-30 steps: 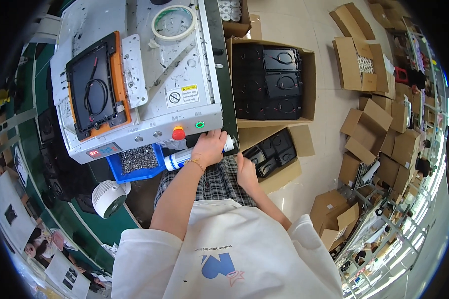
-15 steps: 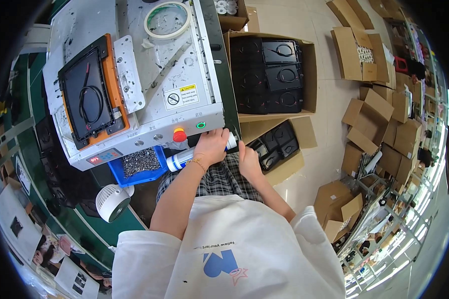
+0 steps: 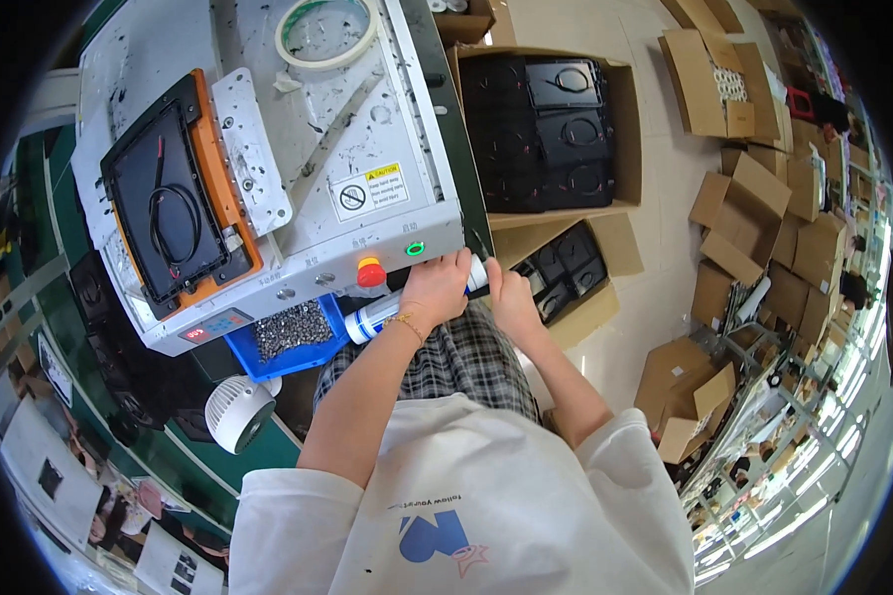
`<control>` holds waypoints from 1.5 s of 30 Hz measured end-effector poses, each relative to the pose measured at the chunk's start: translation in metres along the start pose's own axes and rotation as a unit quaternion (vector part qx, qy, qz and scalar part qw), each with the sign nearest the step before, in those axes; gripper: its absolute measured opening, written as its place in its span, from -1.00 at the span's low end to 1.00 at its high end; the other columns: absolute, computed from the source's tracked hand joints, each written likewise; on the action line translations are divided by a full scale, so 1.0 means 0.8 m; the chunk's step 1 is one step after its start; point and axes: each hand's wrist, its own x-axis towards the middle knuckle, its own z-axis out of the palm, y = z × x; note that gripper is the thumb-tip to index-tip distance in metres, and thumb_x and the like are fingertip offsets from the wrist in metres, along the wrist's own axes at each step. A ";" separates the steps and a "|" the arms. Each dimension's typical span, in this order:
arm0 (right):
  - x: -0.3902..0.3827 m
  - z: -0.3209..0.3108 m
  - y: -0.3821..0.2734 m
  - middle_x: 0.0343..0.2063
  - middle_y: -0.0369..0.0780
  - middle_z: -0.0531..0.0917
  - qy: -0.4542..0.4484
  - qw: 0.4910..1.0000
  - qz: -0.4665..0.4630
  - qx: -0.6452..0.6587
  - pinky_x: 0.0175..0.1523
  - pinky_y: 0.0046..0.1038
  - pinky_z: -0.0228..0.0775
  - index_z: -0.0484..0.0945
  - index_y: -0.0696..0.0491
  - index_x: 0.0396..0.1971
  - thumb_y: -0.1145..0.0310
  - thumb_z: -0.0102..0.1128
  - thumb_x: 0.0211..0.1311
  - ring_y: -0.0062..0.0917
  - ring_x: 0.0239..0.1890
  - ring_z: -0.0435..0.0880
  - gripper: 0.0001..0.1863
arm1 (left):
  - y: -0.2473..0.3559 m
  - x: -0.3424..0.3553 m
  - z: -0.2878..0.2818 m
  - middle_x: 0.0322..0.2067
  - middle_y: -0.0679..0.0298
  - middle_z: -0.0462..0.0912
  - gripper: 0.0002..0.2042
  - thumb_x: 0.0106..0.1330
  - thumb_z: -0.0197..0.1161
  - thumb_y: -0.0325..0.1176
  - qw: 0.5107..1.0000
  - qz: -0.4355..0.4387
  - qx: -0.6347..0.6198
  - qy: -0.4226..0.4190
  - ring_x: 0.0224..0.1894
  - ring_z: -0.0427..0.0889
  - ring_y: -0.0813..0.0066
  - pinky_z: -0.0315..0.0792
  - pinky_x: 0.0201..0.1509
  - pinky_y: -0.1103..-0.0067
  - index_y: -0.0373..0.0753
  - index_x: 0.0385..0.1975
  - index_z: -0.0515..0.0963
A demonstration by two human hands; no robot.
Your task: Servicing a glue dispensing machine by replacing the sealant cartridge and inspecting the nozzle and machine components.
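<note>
My left hand point(image 3: 437, 293) is wrapped round a white and blue cartridge tube point(image 3: 365, 324), held slantwise just below the front edge of the white machine point(image 3: 308, 268). The tube's white right end shows beyond my fingers. Close against that end is my right hand point(image 3: 513, 300), its fingers closed. Whatever lies between them is too small or hidden to name. Under the machine's front edge, left of the tube, a blue bin point(image 3: 288, 364) holds many small metal pieces. A red button point(image 3: 370, 272) and a green-lit button point(image 3: 416, 249) sit just above my left hand.
An orange fixture point(image 3: 230, 174) on the machine bears a black panel point(image 3: 159, 198) with a coiled cable. A tape roll point(image 3: 325, 61) lies farther back. Right of the machine, cartons point(image 3: 627, 134) hold black panels. A small white fan point(image 3: 236, 412) stands at left. More open cartons point(image 3: 739, 213) line the right.
The view has shifted slightly, so machine and cartons sit a little differently. My left hand still grips the tube, and my right hand stays close to its end.
</note>
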 end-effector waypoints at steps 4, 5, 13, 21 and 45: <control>-0.026 0.006 0.008 -0.61 0.20 0.50 0.050 0.998 0.044 0.001 -0.36 -0.02 0.32 0.45 0.33 -0.59 0.11 -0.23 0.50 0.14 -0.42 0.54 -0.40 | 0.000 0.001 -0.004 -0.16 0.15 0.50 -0.45 -0.12 0.44 -0.22 1.000 -0.002 0.007 -0.005 -0.02 0.52 0.18 0.46 -0.01 0.33 -0.24 -0.12 0.38; -0.019 0.005 0.012 -0.60 0.20 0.51 0.047 0.998 0.044 0.003 -0.35 -0.04 0.33 0.46 0.33 -0.59 0.11 -0.23 0.50 0.14 -0.42 0.54 -0.39 | 0.000 0.002 -0.005 -0.17 0.16 0.50 -0.45 -0.12 0.44 -0.22 1.000 -0.008 0.001 -0.005 -0.03 0.53 0.19 0.47 -0.03 0.34 -0.24 -0.12 0.38; -0.037 0.002 0.016 -0.56 0.21 0.56 0.022 0.997 0.067 -0.028 -0.30 -0.01 0.45 0.57 0.31 -0.56 0.03 -0.16 0.46 0.13 -0.41 0.60 -0.37 | 0.004 0.003 -0.009 -0.20 0.20 0.49 -0.45 -0.13 0.44 -0.21 1.000 -0.003 0.013 -0.006 -0.06 0.54 0.23 0.49 -0.06 0.36 -0.25 -0.13 0.39; -0.049 0.011 0.038 -0.57 0.21 0.57 0.020 0.997 0.075 -0.004 -0.27 0.02 0.45 0.55 0.30 -0.58 -0.02 -0.13 0.43 0.15 -0.40 0.59 -0.35 | 0.004 -0.001 -0.009 -0.22 0.21 0.47 -0.46 -0.16 0.46 -0.21 1.000 0.000 0.023 0.013 -0.14 0.57 0.24 0.50 -0.12 0.37 -0.24 -0.17 0.40; -0.006 -0.013 0.007 -0.56 0.19 0.58 0.000 0.994 0.043 0.096 -0.25 -0.06 0.43 0.57 0.31 -0.55 -0.01 -0.16 0.46 0.09 -0.38 0.61 -0.34 | 0.014 -0.005 -0.023 -0.23 0.12 0.37 -0.52 0.07 0.40 -0.12 0.999 0.035 0.007 0.032 -0.21 0.54 0.15 0.57 -0.29 0.40 -0.38 -0.25 0.36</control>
